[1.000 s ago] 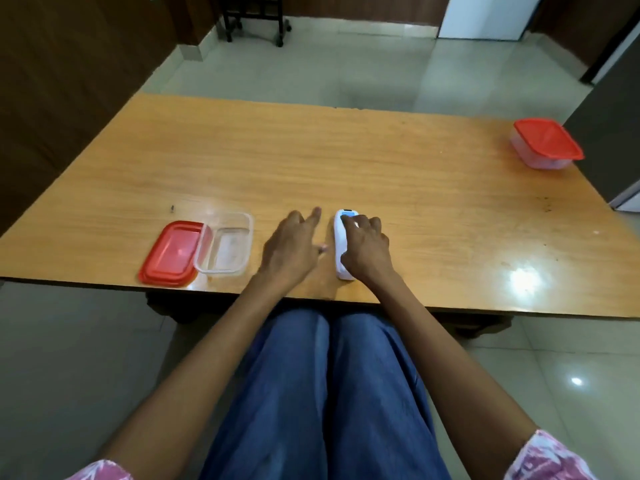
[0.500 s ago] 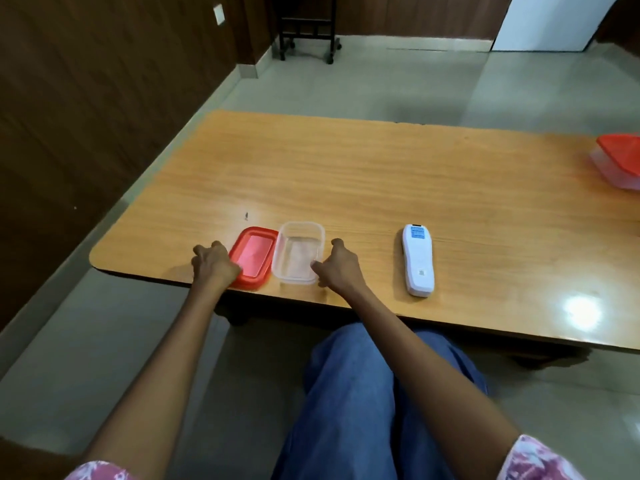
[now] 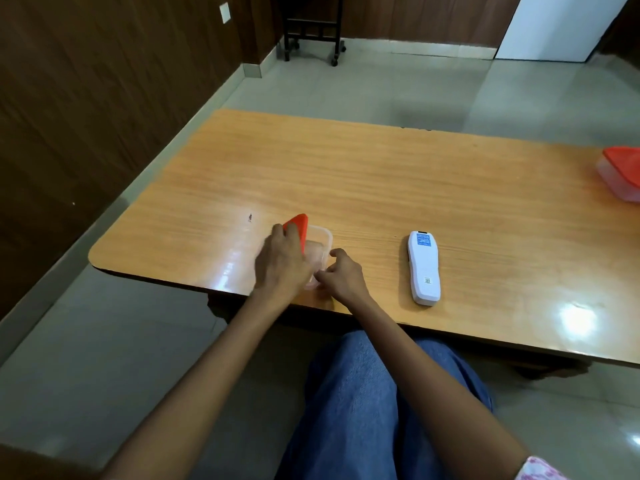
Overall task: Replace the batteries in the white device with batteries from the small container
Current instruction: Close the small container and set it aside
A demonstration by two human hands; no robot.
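A small clear container [image 3: 322,242] stands near the table's front edge. My left hand [image 3: 282,261] grips its red lid [image 3: 300,226], tilted up on edge over the container's left side. My right hand [image 3: 341,277] holds the container's near right corner with curled fingers. The white device [image 3: 424,267] lies flat to the right, apart from both hands, label side up. I cannot tell whether anything lies inside the container.
The wooden table [image 3: 381,181] has a rounded left corner. A second clear container with a red lid [image 3: 621,173] sits at the far right edge. A small dark speck [image 3: 250,217] lies left of the lid. My blue-trousered legs are below the table edge.
My left hand has lifted the red lid off the table and swung it rightward, up on edge over the clear container. My right hand stays at the container's corner. The device has not moved.
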